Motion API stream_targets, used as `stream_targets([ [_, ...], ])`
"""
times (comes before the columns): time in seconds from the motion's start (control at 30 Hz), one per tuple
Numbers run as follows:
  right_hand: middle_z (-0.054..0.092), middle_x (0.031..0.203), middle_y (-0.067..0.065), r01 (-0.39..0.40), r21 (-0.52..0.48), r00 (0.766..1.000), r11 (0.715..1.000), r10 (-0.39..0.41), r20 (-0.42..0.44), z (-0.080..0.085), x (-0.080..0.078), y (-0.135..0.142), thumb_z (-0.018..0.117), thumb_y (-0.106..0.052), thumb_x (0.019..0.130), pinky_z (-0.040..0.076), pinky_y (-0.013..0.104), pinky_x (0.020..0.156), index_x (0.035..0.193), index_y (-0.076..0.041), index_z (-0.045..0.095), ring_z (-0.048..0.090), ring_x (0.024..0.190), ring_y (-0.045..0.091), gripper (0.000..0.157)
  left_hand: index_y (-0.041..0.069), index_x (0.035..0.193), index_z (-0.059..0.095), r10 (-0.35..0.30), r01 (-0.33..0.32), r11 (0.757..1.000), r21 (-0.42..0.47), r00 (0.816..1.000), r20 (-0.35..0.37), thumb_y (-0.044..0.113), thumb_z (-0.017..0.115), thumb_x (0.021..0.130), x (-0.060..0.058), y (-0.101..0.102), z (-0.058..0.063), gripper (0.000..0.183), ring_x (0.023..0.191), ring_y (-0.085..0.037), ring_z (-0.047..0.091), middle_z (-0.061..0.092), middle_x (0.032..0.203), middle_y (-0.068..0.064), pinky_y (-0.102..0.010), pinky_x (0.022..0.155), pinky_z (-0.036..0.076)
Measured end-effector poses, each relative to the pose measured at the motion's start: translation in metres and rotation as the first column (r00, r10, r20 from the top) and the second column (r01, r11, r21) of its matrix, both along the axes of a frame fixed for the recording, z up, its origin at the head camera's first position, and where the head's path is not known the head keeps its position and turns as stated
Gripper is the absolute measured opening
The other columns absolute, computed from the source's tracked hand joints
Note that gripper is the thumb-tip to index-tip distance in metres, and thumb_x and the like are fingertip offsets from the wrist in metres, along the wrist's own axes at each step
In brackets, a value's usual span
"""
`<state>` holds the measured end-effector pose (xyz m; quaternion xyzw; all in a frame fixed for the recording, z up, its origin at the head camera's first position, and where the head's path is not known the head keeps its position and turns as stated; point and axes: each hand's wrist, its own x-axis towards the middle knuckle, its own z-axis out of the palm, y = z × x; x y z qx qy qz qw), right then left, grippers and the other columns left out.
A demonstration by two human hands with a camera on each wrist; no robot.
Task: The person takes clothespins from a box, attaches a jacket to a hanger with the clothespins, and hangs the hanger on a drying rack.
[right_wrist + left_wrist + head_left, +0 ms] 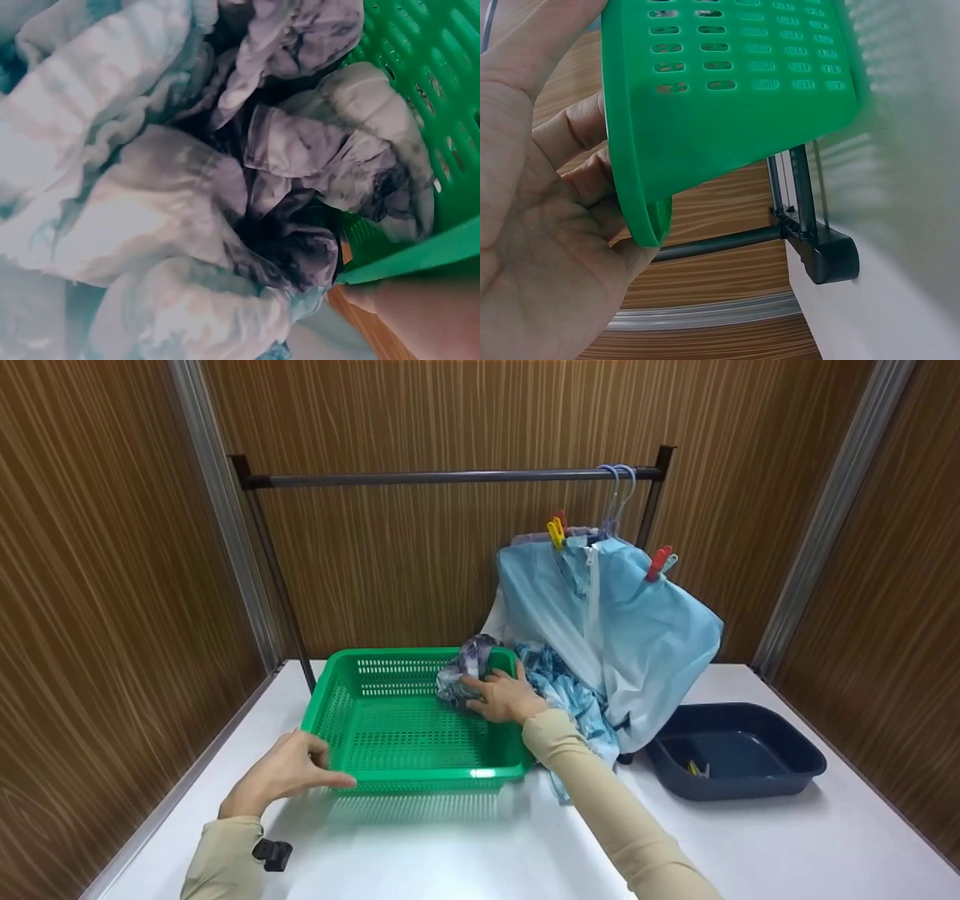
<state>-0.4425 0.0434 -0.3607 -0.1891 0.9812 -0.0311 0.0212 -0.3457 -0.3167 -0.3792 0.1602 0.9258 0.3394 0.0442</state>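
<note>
At the front left corner of the green plastic basket (420,775), my left hand (289,769) holds the rim. Its thumb lies along the front edge, and in the left wrist view its fingers (585,127) pass behind the rim (634,165). My right hand (512,697) reaches into the basket's right end, fingers around a crumpled grey-purple tie-dye garment (472,660). In the right wrist view the bunched garment (307,150) fills the middle against the basket wall (420,45), and part of the right hand (412,307) shows below the rim.
Behind stands a dark clothes rack (450,478). From its right end hangs a light-blue zipped jacket (660,622) with red clothes pegs (658,562) and a yellow peg (556,532). Blue patterned cloth (574,701) lies right of the basket. A navy tub (750,787) holds small pegs (697,769).
</note>
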Motion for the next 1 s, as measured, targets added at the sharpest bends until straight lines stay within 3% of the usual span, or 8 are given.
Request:
stream_targets([
  [0.2,0.048,0.159,0.004,-0.007,0.041,1.0,0.999,0.008,-0.014,-0.004,-0.002,-0.001,0.041,-0.047,0.109,-0.004,0.059,0.128,0.158,-0.02,0.041,0.037,0.152,0.024,0.056,0.013,0.063,0.049,0.0,0.0,1.0,0.005,1.0,-0.003,0.043,0.092,0.073,-0.003,0.003,0.0,0.053,0.063,-0.014,0.046,0.042,0.063,0.005,-0.027,0.055,0.04],
  [0.3,0.058,0.15,0.009,-0.026,-0.083,0.998,0.996,0.022,-0.057,-0.006,-0.002,0.002,0.048,-0.045,0.107,0.019,0.053,0.127,0.153,-0.013,0.049,0.052,0.141,0.028,0.056,0.013,0.063,0.05,-0.004,0.004,1.0,0.007,1.0,0.007,0.044,0.092,0.073,-0.004,0.004,-0.001,0.052,0.065,-0.014,0.047,0.043,0.064,0.005,-0.028,0.055,0.04],
  [0.37,0.07,0.131,0.015,-0.055,-0.212,0.994,0.976,0.034,-0.1,-0.007,-0.001,0.005,0.054,-0.039,0.106,0.043,0.05,0.114,0.143,-0.008,0.059,0.066,0.12,0.031,0.048,0.013,0.064,0.051,0.001,-0.001,1.0,0.005,1.0,0.015,0.044,0.092,0.073,-0.003,0.004,-0.002,0.052,0.066,-0.015,0.047,0.044,0.065,0.004,-0.028,0.056,0.041],
  [0.43,0.075,0.109,0.016,-0.093,-0.328,0.985,0.94,0.04,-0.166,-0.006,-0.001,0.008,0.06,-0.03,0.104,0.056,0.047,0.09,0.132,-0.006,0.068,0.071,0.094,0.029,0.038,0.012,0.065,0.052,0.012,-0.012,1.0,-0.002,1.0,0.02,0.044,0.092,0.072,-0.002,0.004,-0.002,0.052,0.068,-0.015,0.048,0.045,0.066,0.003,-0.028,0.056,0.041],
  [0.6,0.073,0.08,0.011,-0.115,-0.494,0.951,0.862,-0.048,-0.305,-0.002,0.002,0.019,0.067,-0.022,0.101,0.049,0.034,0.061,0.121,-0.007,0.075,0.055,0.06,0.014,0.026,0.011,0.066,0.053,0.023,-0.023,1.0,-0.01,0.999,0.024,0.044,0.092,0.073,0.0,0.002,-0.001,0.051,0.07,-0.016,0.049,0.046,0.067,0.003,-0.029,0.057,0.041],
  [0.73,0.076,0.084,0.013,-0.086,-0.591,0.915,0.802,-0.171,-0.366,0.002,0.005,0.028,0.071,-0.02,0.098,0.052,0.036,0.061,0.121,-0.008,0.076,0.063,0.062,0.019,0.026,0.011,0.066,0.053,0.017,-0.017,1.0,-0.009,0.999,0.029,0.044,0.092,0.073,0.0,0.003,-0.001,0.051,0.069,-0.016,0.048,0.045,0.067,0.003,-0.029,0.057,0.041],
  [0.9,0.077,0.113,0.015,-0.12,-0.682,0.836,0.721,-0.298,-0.462,0.006,0.01,0.039,0.066,-0.006,0.098,0.059,0.046,0.089,0.12,-0.007,0.076,0.074,0.101,0.031,0.024,0.01,0.066,0.054,0.031,-0.031,0.999,-0.01,0.999,0.032,0.044,0.092,0.073,0.001,0.003,-0.001,0.051,0.07,-0.016,0.048,0.044,0.067,0.002,-0.03,0.057,0.041],
  [1.0,0.075,0.118,0.017,-0.141,-0.706,0.799,0.694,-0.341,-0.495,0.005,0.013,0.051,0.062,0.002,0.098,0.057,0.048,0.094,0.123,-0.006,0.074,0.072,0.108,0.035,0.029,0.009,0.067,0.055,0.044,-0.043,0.999,-0.017,0.998,0.038,0.044,0.092,0.073,0.001,0.003,0.0,0.051,0.072,-0.017,0.049,0.046,0.069,0.001,-0.03,0.058,0.042],
])
